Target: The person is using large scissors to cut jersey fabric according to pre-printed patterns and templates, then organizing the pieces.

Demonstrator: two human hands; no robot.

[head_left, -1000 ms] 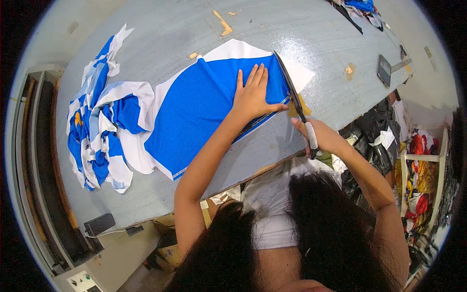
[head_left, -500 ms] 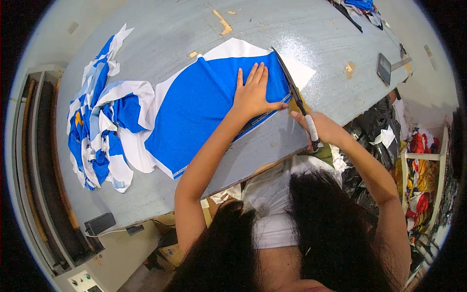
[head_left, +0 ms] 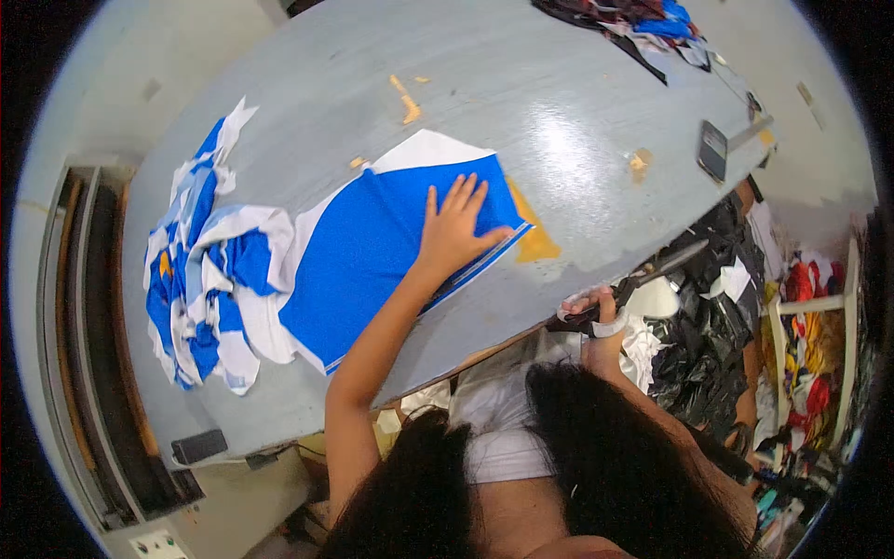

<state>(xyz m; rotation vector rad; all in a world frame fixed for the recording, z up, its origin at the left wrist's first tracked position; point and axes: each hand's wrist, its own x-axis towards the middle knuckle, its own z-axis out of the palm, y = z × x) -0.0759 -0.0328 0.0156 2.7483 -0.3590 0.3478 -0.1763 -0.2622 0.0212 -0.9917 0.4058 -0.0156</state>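
My left hand (head_left: 458,231) lies flat with spread fingers on a blue fabric piece (head_left: 358,252) with white margins. Its right end now finishes in a straight blue edge under my fingertips and thumb. Off the table's front edge, my right hand (head_left: 603,312) is closed around the wrapped handles of a pair of scissors (head_left: 675,259), blades pointing away to the right. Just beside that hand is a white scrap (head_left: 654,298), over the black plastic; whether I touch it cannot be made out. A crumpled heap of blue and white fabric (head_left: 209,289) adjoins the piece on the left.
Dark and coloured cloth (head_left: 643,28) lies at the table's far right. A phone (head_left: 712,149) rests near the right edge. Black plastic bags (head_left: 708,345) and a rack of coloured cloth (head_left: 810,303) stand right of the table. A black box (head_left: 199,447) sits at front left.
The scissors have left the fabric's right edge and moved down and right, off the table. The white strip beyond that edge is gone from the tabletop. My left hand stays on the fabric.
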